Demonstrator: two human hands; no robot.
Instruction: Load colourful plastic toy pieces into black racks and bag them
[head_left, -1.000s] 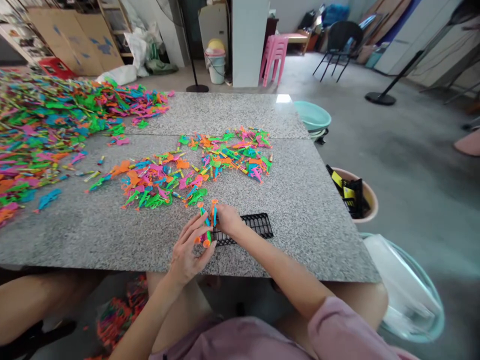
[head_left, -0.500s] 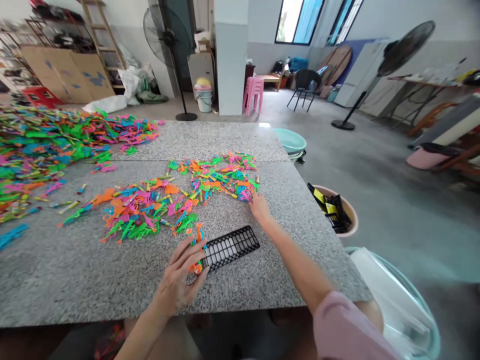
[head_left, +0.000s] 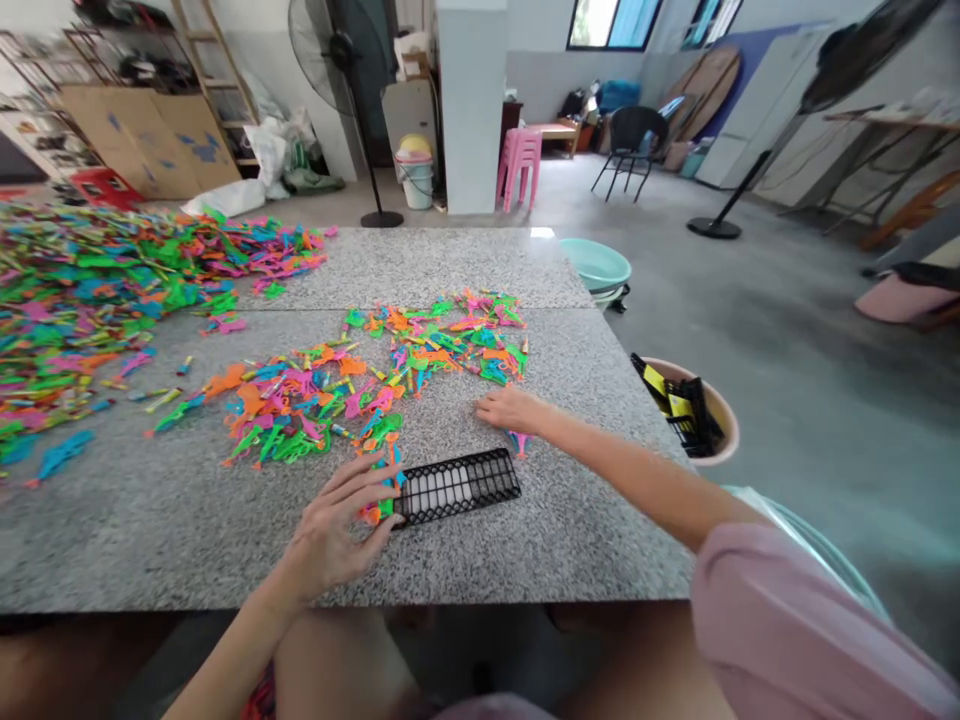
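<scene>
My left hand (head_left: 341,525) rests at the left end of a black plastic mesh basket (head_left: 457,487), thumb and fingers closed around that end. Several orange, blue and green plastic toys (head_left: 386,508) lie under its fingers at the same end; the rest of the basket shows bare mesh. Just behind the basket, my right hand (head_left: 510,408) is closed with its fingers pointing left. A small pink plastic toy (head_left: 521,443) pokes out below its palm, partly hidden. Close by lies a loose pile of bright plastic toys (head_left: 450,345), and another pile (head_left: 292,405) is farther left.
A large heap of similar toys (head_left: 112,280) covers the table's left side. Beyond the right edge of the granite table (head_left: 600,540) stand a tub with black baskets (head_left: 724,440) and a teal basin (head_left: 596,262). Standing fans (head_left: 341,60) are farther back.
My right hand has drawn back from the toy pile towards the basket, bringing a pink toy. My left hand stays at the basket's left end. The view has shifted slightly.
</scene>
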